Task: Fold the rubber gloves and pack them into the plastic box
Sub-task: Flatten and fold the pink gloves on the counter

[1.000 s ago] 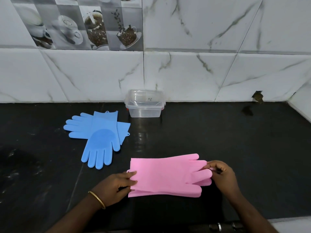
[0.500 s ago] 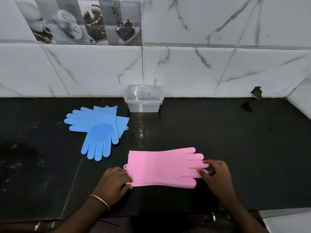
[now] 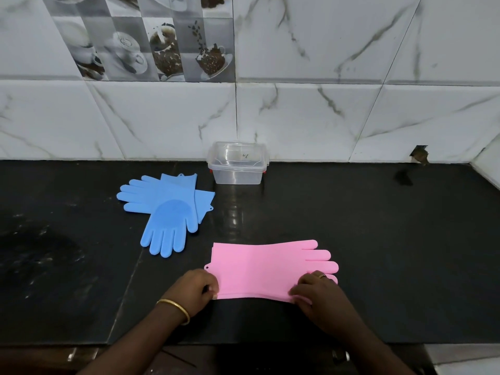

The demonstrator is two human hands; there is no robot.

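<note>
A pair of pink rubber gloves (image 3: 266, 267) lies stacked flat on the black counter, cuffs to the left, fingers to the right. My left hand (image 3: 198, 289) pinches the near cuff corner. My right hand (image 3: 315, 292) grips the near edge by the fingers, covering the lowest ones. Two blue rubber gloves (image 3: 169, 212) lie crossed to the left, further back. A clear plastic box (image 3: 237, 163) stands open against the wall, with nothing visible inside.
The black counter (image 3: 378, 239) ends at a marble-tiled wall behind and at a front edge near my wrists. A small hole (image 3: 419, 154) shows in the wall at the right. A corner wall rises at the far right.
My right hand has slid from the glove fingertips to the near edge of the pink gloves. My left hand stays at the cuff. The view has tilted up slightly.
</note>
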